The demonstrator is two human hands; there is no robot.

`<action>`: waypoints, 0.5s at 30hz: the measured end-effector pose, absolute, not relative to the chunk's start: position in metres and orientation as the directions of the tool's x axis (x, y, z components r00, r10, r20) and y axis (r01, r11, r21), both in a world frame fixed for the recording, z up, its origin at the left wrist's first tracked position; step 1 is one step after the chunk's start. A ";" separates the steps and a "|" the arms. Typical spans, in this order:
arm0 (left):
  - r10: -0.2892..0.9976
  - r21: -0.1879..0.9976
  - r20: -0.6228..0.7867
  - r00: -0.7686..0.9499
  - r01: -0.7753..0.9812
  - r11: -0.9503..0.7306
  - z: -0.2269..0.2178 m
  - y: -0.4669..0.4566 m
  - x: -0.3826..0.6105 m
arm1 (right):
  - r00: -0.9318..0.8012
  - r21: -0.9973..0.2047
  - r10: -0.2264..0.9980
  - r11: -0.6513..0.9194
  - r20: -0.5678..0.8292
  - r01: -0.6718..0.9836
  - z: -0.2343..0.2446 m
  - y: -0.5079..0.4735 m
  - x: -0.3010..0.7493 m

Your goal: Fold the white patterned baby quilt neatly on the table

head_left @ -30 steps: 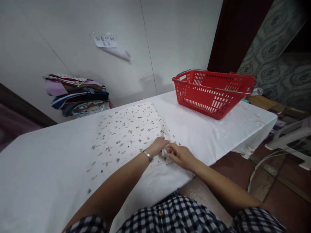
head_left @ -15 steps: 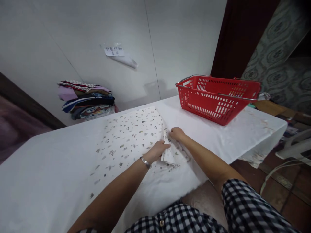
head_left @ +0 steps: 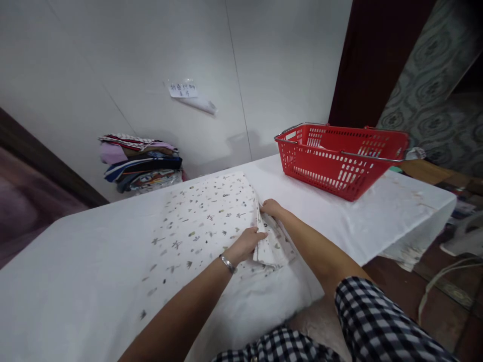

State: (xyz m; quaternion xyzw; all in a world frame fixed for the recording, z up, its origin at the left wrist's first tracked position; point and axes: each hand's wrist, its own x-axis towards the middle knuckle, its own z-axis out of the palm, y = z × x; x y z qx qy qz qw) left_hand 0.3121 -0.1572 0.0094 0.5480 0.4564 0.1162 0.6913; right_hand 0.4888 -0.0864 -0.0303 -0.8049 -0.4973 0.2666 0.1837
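A white cloth with small printed leaves lies spread flat on the white-covered table. Its right edge is bunched into a raised fold. My left hand, with a silver bracelet at the wrist, grips the near part of that fold. My right hand is closed on the same edge a little farther from me. Both forearms reach in from the bottom of the view.
A red plastic basket with metal handles stands at the table's far right. A stack of folded clothes sits against the wall at the back left. A paper note is stuck on the wall. Tiled floor lies to the right.
My right hand has slid away from my left hand along the cloth's right edge, and the edge has lifted into a fold. The view has shifted slightly.
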 end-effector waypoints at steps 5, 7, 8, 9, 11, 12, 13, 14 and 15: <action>0.653 0.860 -0.510 0.559 0.352 0.370 0.009 -0.157 0.311 | 0.377 -0.621 0.893 -0.443 -0.245 0.647 -0.033 -0.090 0.496; 0.644 0.865 -0.501 0.578 0.333 0.375 0.007 -0.156 0.309 | 0.364 -0.655 0.888 -0.454 -0.280 0.604 -0.034 -0.093 0.500; 0.640 0.867 -0.498 0.586 0.324 0.378 0.005 -0.155 0.309 | 0.353 -0.675 0.889 -0.454 -0.294 0.582 -0.035 -0.094 0.501; 0.638 0.869 -0.495 0.590 0.315 0.383 0.003 -0.155 0.308 | 0.339 -0.694 0.890 -0.451 -0.304 0.561 -0.035 -0.096 0.503; 0.642 0.871 -0.490 0.590 0.301 0.388 0.001 -0.154 0.308 | 0.310 -0.725 0.895 -0.444 -0.322 0.526 -0.036 -0.099 0.505; 0.645 0.872 -0.489 0.588 0.296 0.391 0.000 -0.154 0.308 | 0.294 -0.735 0.896 -0.441 -0.332 0.515 -0.036 -0.101 0.505; 0.647 0.872 -0.487 0.586 0.290 0.394 -0.001 -0.153 0.308 | 0.277 -0.742 0.898 -0.439 -0.341 0.507 -0.036 -0.104 0.506; 0.651 0.874 -0.485 0.584 0.285 0.395 -0.001 -0.154 0.308 | 0.261 -0.747 0.900 -0.435 -0.348 0.503 -0.036 -0.108 0.506; 0.653 0.875 -0.481 0.585 0.280 0.394 0.000 -0.154 0.309 | 0.245 -0.752 0.904 -0.428 -0.351 0.501 -0.036 -0.112 0.506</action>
